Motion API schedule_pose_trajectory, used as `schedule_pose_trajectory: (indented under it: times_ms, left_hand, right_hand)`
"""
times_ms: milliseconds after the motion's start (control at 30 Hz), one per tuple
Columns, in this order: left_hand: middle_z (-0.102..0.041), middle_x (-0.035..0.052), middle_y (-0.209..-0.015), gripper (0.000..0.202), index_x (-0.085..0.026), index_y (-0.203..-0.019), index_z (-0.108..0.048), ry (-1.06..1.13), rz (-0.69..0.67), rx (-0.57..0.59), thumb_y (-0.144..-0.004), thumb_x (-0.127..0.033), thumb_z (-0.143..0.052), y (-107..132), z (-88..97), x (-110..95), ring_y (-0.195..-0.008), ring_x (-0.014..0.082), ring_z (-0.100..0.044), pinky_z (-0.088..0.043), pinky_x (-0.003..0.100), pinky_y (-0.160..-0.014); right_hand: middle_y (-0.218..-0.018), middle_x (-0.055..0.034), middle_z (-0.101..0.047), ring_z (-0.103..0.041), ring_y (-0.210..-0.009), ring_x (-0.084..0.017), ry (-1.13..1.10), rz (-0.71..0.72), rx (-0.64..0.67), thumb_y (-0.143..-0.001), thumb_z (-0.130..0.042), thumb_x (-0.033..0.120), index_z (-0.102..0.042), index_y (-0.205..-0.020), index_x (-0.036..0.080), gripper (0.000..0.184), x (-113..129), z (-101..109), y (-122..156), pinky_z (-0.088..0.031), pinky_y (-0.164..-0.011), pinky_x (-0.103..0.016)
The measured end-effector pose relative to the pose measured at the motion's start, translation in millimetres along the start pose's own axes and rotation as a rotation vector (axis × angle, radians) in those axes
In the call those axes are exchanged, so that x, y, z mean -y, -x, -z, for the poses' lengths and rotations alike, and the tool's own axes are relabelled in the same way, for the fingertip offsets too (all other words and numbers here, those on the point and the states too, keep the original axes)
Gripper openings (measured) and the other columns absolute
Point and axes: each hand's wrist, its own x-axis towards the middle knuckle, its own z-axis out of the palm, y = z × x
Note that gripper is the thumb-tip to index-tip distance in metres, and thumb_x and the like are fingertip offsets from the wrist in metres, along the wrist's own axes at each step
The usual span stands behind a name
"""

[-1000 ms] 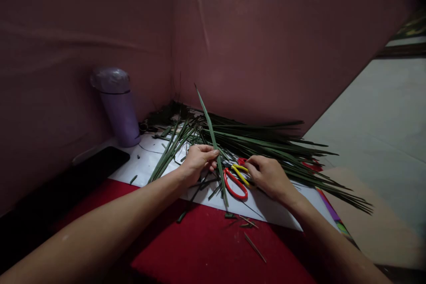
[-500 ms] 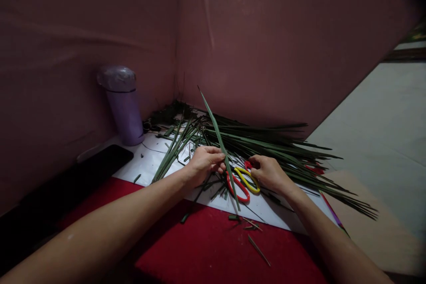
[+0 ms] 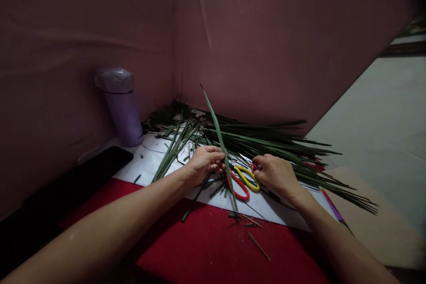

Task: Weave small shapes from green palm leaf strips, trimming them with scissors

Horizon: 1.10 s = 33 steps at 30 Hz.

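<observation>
My left hand (image 3: 203,163) pinches a long green leaf strip (image 3: 219,137) that slants up toward the wall and down to the white sheet's front edge. My right hand (image 3: 277,173) rests curled on the white sheet (image 3: 151,162), its fingertips touching the handles of the scissors (image 3: 242,178), one loop red and one yellow. The scissors lie flat between the two hands. Behind both hands spreads a pile of long green leaves (image 3: 276,146), fanning out to the right.
A purple lidded tumbler (image 3: 120,106) stands at the back left by the pink wall. A black phone (image 3: 100,164) lies left of the sheet. The red mat (image 3: 206,248) in front carries small leaf scraps and thin sticks (image 3: 258,246). Another leaf bundle (image 3: 173,148) lies left of my hand.
My right hand has slid a little to the right off the scissors' loops, so both handles show. The left hand keeps its hold on the leaf strip.
</observation>
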Motion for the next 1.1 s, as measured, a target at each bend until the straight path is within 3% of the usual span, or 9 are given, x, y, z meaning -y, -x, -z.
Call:
schedule_pose_trajectory:
  times_ms: [167,267,367,467,533,600,800,933,1100]
  left_hand:
    - [-0.056,0.0024,-0.060,0.008,-0.011,-0.069,-0.055,-0.007,0.007,0.012,-0.067,-0.013,-0.061,0,0.2,-1,-0.051,0.0092,-0.054,-0.040,0.021,-0.046]
    - [-0.056,0.0026,-0.060,0.009,-0.011,-0.069,-0.054,-0.011,-0.003,0.032,-0.066,-0.014,-0.062,0,1.2,0,-0.051,0.0096,-0.055,-0.041,0.022,-0.047]
    - [-0.057,0.0025,-0.061,0.011,-0.012,-0.070,-0.054,0.003,-0.022,0.047,-0.065,-0.014,-0.063,-1,2.4,2,-0.051,0.0102,-0.055,-0.042,0.022,-0.047]
    - [-0.057,0.0021,-0.062,0.012,-0.012,-0.071,-0.054,0.015,-0.039,0.063,-0.064,-0.014,-0.063,-1,2.4,3,-0.051,0.0103,-0.056,-0.042,0.022,-0.048]
    - [-0.056,0.0016,-0.061,0.012,-0.012,-0.070,-0.054,0.015,-0.044,0.068,-0.063,-0.013,-0.063,0,1.6,2,-0.050,0.0100,-0.055,-0.043,0.022,-0.048]
    - [-0.056,0.0008,-0.061,0.012,-0.012,-0.069,-0.054,0.019,-0.046,0.064,-0.062,-0.011,-0.063,1,0.6,1,-0.049,0.0095,-0.055,-0.043,0.022,-0.048]
    - [-0.055,-0.0001,-0.059,0.012,-0.012,-0.068,-0.053,-0.003,-0.027,0.084,-0.060,-0.010,-0.062,5,-3.3,0,-0.048,0.0092,-0.055,-0.042,0.021,-0.048]
    - [-0.055,0.0006,-0.058,0.012,-0.012,-0.068,-0.052,0.001,-0.001,0.104,-0.061,-0.011,-0.062,8,-8.2,4,-0.048,0.0091,-0.054,-0.042,0.020,-0.047]
    - [-0.056,0.0014,-0.058,0.013,-0.012,-0.068,-0.052,-0.020,0.018,0.120,-0.064,-0.017,-0.064,9,-9.7,4,-0.048,0.0092,-0.054,-0.042,0.021,-0.046]
  right_hand:
    - [-0.074,-0.0080,-0.066,-0.060,-0.064,-0.021,0.095,-0.038,0.001,-0.073,-0.047,0.020,-0.064,-0.077,0.019,0.017,3,2,4,-0.024,-0.050,-0.028]
    - [-0.075,-0.0083,-0.067,-0.061,-0.068,-0.022,-0.038,-0.060,-0.042,-0.074,-0.048,0.019,-0.062,-0.080,0.019,0.015,3,3,5,-0.030,-0.053,-0.028]
    - [-0.080,-0.0048,-0.067,-0.061,-0.073,-0.020,-0.505,-0.074,-0.066,-0.075,-0.053,0.026,-0.060,-0.090,0.021,0.018,6,9,6,-0.038,-0.060,-0.027]
    - [-0.078,-0.0024,-0.065,-0.060,-0.068,-0.016,-1.081,-0.073,0.071,-0.073,-0.059,0.035,-0.057,-0.096,0.020,0.027,19,20,9,-0.042,-0.058,-0.025]
    - [-0.070,-0.0014,-0.063,-0.055,-0.056,-0.013,-1.296,-0.098,0.212,-0.071,-0.062,0.040,-0.056,-0.091,0.018,0.031,32,27,13,-0.041,-0.050,-0.024]
    - [-0.061,0.0018,-0.058,-0.048,-0.046,-0.010,-1.418,-0.127,0.274,-0.068,-0.065,0.042,-0.055,-0.087,0.017,0.033,44,30,17,-0.037,-0.043,-0.022]
    - [-0.057,0.0045,-0.056,-0.048,-0.043,-0.009,-1.656,-0.321,0.109,-0.061,-0.073,0.039,-0.052,-0.084,0.019,0.037,68,16,31,-0.037,-0.039,-0.021]
    - [-0.069,0.0021,-0.062,-0.057,-0.060,-0.012,-1.760,-0.265,0.031,-0.062,-0.075,0.031,-0.053,-0.081,0.019,0.032,73,8,39,-0.045,-0.055,-0.023]
    - [-0.077,-0.0010,-0.064,-0.059,-0.070,-0.015,-1.786,-0.204,0.084,-0.062,-0.074,0.026,-0.053,-0.083,0.018,0.030,70,4,44,-0.046,-0.063,-0.026]
